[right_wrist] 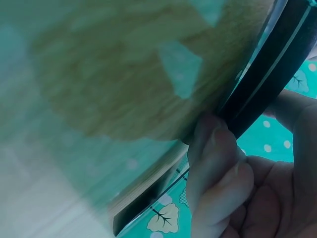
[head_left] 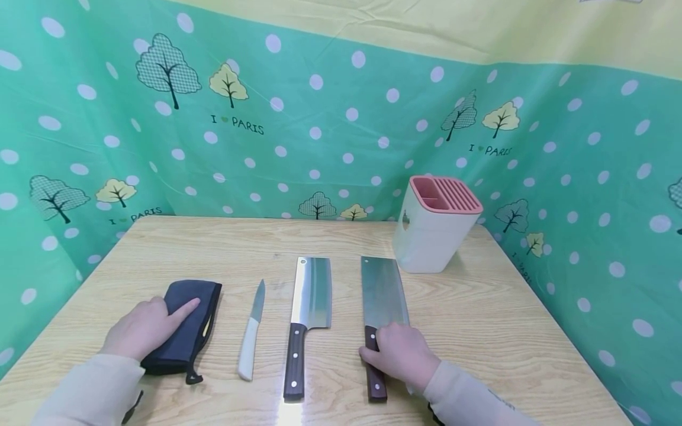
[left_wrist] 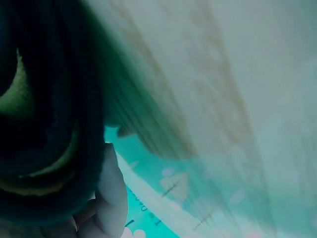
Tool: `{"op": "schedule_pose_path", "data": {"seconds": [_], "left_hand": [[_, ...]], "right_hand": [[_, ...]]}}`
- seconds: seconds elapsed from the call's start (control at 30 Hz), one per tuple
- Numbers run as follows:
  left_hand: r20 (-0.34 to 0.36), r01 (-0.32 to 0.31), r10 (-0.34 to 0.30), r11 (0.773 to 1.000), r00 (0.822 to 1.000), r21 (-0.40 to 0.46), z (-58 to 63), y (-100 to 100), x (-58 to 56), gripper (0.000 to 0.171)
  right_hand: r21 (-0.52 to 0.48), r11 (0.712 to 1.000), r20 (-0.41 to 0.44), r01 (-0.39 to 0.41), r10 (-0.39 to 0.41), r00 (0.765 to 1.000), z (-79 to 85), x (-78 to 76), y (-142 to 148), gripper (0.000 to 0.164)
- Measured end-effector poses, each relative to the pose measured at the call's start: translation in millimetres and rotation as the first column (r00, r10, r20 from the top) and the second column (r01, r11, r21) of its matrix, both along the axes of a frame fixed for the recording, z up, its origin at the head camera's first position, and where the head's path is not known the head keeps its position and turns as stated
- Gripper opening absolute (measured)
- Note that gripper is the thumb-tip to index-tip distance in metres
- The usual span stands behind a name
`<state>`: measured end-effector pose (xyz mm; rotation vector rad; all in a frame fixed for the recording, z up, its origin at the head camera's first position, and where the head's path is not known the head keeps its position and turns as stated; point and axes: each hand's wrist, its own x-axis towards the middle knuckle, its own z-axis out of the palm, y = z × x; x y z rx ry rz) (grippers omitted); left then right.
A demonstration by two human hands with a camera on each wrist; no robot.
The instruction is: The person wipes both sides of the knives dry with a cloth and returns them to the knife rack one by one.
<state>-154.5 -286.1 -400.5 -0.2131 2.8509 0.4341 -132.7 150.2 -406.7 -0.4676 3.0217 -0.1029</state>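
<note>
My left hand (head_left: 144,326) grips a dark navy folded cloth bundle (head_left: 186,307) with a small loop, its thumb lying on top. In the left wrist view, fingers (left_wrist: 114,193) bend round the bundle's layered edge (left_wrist: 89,148), where yellow shows inside. My right hand (head_left: 399,355) holds the dark handle (head_left: 376,381) of a broad cleaver (head_left: 385,290) that lies blade away from me; the right wrist view shows fingers (right_wrist: 218,153) and thumb at the handle (right_wrist: 270,69). Between the hands lie a white-handled paring knife (head_left: 248,349) and a second cleaver (head_left: 314,293).
A white knife block (head_left: 434,242) with a pink slotted top stands at the back right of the wooden table (head_left: 245,242). Green dotted cloth (head_left: 330,124) hangs behind and along both sides.
</note>
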Motion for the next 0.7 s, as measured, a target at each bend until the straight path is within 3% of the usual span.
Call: {"op": "schedule_pose_path", "data": {"seconds": [0.33, 0.7], "left_hand": [[0.019, -0.027, 0.026, 0.999, 0.999, 0.021, 2.7, 5, 0.0, 0.113], [0.023, -0.089, 0.087, 0.991, 0.996, 0.103, 3.4, 14, -3.1, 0.112]], "right_hand": [[-0.049, 0.998, 0.071, 0.045, -0.042, 0.997, 0.8, -1.0, 3, 0.042], [-0.164, 0.981, 0.158, 0.107, -0.080, 0.984, 2.5, 0.0, 16, 0.036]]}}
